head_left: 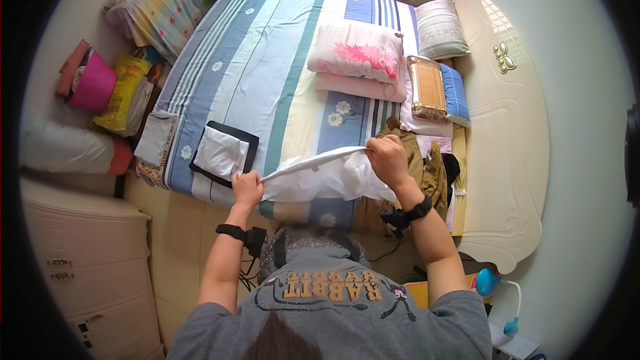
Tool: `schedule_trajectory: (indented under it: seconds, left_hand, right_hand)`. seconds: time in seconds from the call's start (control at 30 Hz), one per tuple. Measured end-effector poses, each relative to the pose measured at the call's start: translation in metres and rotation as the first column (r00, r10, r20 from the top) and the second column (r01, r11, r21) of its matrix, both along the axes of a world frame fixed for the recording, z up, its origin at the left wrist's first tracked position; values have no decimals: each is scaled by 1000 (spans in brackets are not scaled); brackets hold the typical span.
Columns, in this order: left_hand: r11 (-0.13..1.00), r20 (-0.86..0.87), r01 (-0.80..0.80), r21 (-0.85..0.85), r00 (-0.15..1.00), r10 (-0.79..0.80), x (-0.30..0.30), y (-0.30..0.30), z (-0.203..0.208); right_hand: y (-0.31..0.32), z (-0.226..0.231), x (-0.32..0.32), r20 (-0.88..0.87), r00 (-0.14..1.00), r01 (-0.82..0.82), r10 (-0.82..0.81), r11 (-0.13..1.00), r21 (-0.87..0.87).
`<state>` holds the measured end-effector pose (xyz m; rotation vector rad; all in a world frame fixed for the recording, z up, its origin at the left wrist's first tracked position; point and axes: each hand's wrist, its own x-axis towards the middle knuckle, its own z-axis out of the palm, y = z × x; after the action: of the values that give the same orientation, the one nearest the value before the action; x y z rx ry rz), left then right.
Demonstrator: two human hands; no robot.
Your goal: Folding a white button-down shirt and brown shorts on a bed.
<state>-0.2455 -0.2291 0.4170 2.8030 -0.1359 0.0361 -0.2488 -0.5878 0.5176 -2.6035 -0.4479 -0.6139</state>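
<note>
A thin white garment is stretched between my two hands over the near edge of the bed; its exact kind I cannot make out. My left hand is closed on one end of its edge. My right hand pinches the other end, a little higher up. The taut edge slants upward to the right, while the rest hangs loose and crumpled on the bed. Just beyond my left hand lies a flat black square board bearing a folded white cloth. Brown clothes lie heaped beside my right hand.
The striped bed holds a folded pink-and-white quilt, pillows and a folded grey cloth at its left corner. The cream headboard stands on the right. A drawer cabinet is at left, a blue lamp at lower right.
</note>
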Motion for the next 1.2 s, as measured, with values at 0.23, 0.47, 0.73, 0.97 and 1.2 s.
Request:
schedule_trajectory:
  seconds: [0.23, 0.47, 0.73, 0.97, 1.2]
  left_hand:
    - [920, -17, 261, -293, 961, -278, -25, -64, -3]
    - [883, 217, 347, -317, 933, -288, -2, -105, 1]
    - [862, 456, 382, -334, 865, -206, 29, -92, 25]
    - [839, 482, 537, -90, 761, -435, 83, -64, 67]
    - [610, 162, 792, -18, 604, -780, 115, -48, 143]
  right_hand:
    - [37, 45, 3, 98, 973, -199, 210, 973, -116]
    - [52, 67, -5, 81, 978, -176, 192, 969, -171]
    - [50, 79, -11, 42, 996, -70, 76, 989, -127]
    - [39, 63, -12, 8, 1000, -6, 7, 984, -179]
    - [30, 61, -1, -455, 882, -168, 121, 984, -62]
